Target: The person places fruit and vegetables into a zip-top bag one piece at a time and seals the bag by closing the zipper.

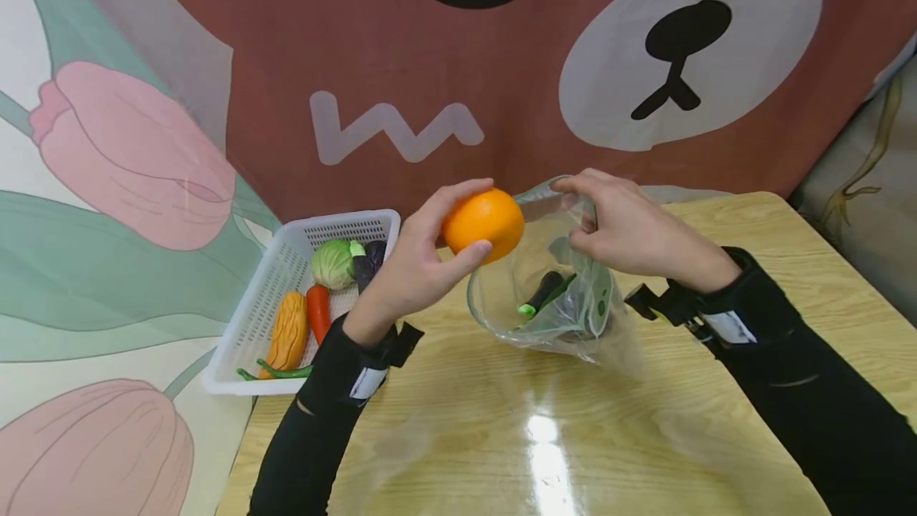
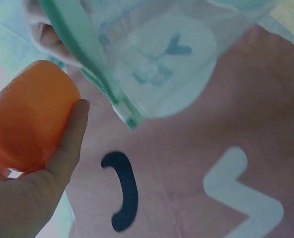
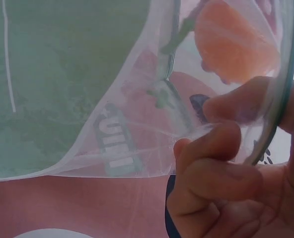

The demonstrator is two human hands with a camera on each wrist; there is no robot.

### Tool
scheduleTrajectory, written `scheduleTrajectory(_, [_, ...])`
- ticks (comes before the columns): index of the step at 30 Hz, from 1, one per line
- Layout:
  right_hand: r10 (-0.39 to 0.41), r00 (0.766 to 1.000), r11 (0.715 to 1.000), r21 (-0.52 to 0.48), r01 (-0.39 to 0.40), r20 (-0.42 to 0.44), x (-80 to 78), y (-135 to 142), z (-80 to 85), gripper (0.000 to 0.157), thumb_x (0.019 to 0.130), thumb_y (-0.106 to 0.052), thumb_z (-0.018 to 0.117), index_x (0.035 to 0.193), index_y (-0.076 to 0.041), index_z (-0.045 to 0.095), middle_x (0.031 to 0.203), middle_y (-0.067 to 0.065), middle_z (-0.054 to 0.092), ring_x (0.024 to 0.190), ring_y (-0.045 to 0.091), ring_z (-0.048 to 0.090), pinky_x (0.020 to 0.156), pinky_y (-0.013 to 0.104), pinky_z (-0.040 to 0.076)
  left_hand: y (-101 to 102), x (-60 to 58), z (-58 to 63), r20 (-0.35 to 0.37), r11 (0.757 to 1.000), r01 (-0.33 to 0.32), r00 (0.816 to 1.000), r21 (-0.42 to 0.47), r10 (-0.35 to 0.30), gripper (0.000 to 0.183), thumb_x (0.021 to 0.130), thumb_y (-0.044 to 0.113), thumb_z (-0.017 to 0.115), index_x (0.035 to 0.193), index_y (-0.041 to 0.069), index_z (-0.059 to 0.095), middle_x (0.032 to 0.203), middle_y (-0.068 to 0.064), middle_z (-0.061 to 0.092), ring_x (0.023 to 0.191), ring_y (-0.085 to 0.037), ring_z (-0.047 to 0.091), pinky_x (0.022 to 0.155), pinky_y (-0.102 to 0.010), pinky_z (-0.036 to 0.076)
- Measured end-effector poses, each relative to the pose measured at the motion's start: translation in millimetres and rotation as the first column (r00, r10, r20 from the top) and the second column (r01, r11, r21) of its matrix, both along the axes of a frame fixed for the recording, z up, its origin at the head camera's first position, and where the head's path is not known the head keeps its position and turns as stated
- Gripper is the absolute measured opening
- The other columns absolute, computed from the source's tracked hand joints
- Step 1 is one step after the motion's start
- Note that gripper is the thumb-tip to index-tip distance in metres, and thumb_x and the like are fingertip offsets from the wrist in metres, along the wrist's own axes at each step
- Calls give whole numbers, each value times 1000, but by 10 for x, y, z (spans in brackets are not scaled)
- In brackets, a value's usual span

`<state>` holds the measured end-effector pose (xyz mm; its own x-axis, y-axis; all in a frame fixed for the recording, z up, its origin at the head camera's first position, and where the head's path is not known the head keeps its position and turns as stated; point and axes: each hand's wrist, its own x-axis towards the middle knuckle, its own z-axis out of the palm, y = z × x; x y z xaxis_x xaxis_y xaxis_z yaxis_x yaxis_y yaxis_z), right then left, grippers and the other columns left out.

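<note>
My left hand (image 1: 419, 261) grips an orange (image 1: 487, 223), thumb in front and fingers behind, at the left side of a clear zip bag's mouth. The bag (image 1: 602, 301) has a green zip edge and stands open on the table, tilted toward me. At its upper right rim, my right hand (image 1: 630, 221) pinches the plastic between curled fingers and thumb. Inside the bag lie a small dark eggplant (image 1: 546, 289) with a green stem end and a long green vegetable (image 1: 562, 293). In the right wrist view, the orange (image 3: 231, 42) shows through the plastic.
To the left stands a white plastic basket (image 1: 239, 325) with a cabbage (image 1: 333, 263), dark eggplants (image 1: 363, 267), a red carrot-shaped vegetable (image 1: 318, 313), a ridged yellow gourd (image 1: 286, 333) and green chili peppers (image 1: 286, 373). Behind the wooden table (image 1: 458, 436) hangs a printed cloth (image 1: 516, 78).
</note>
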<state>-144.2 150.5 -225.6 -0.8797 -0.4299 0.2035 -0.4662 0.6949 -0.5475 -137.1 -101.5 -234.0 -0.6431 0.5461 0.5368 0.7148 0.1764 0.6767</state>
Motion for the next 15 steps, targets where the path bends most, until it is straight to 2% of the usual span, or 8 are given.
scheduleTrajectory(4, [15, 1000, 1000, -8, -15, 4, 2, 10, -9, 54, 81, 2, 60, 133, 1, 46, 108, 10, 52, 61, 18, 45, 53, 29, 41, 158, 40, -19, -8, 998, 42, 999, -55, -42, 52, 85, 9, 65, 134, 5, 47, 129, -8, 48, 104, -17, 51, 84, -32, 49])
scheduleTrajectory(8, [29, 999, 1000, 7, -29, -20, 11, 9, -8, 54, 80, 1, 62, 132, 2, 46, 108, 10, 53, 61, 17, 46, 52, 29, 42, 270, 80, -36, -19, 979, 6, 1000, -205, -10, 52, 85, 10, 67, 133, 7, 49, 134, -9, 43, 104, -16, 51, 85, -26, 47])
scheduleTrajectory(12, [40, 999, 999, 13, -40, -23, 26, 10, -5, 56, 81, 0, 63, 134, 2, 46, 108, 8, 53, 60, 16, 46, 52, 28, 42, 361, 87, -35, -54, 921, -71, 997, -383, 54, 52, 87, 15, 66, 136, 10, 48, 138, -9, 38, 103, -15, 51, 84, -21, 45])
scheduleTrajectory(15, [53, 998, 999, 14, -52, -30, 31, 7, -8, 55, 81, 0, 63, 134, 2, 46, 106, 7, 53, 60, 15, 46, 52, 27, 43, 424, 67, -37, -103, 872, -98, 993, -480, 55, 52, 88, 17, 63, 138, 12, 47, 138, -10, 39, 105, -17, 50, 85, -22, 44])
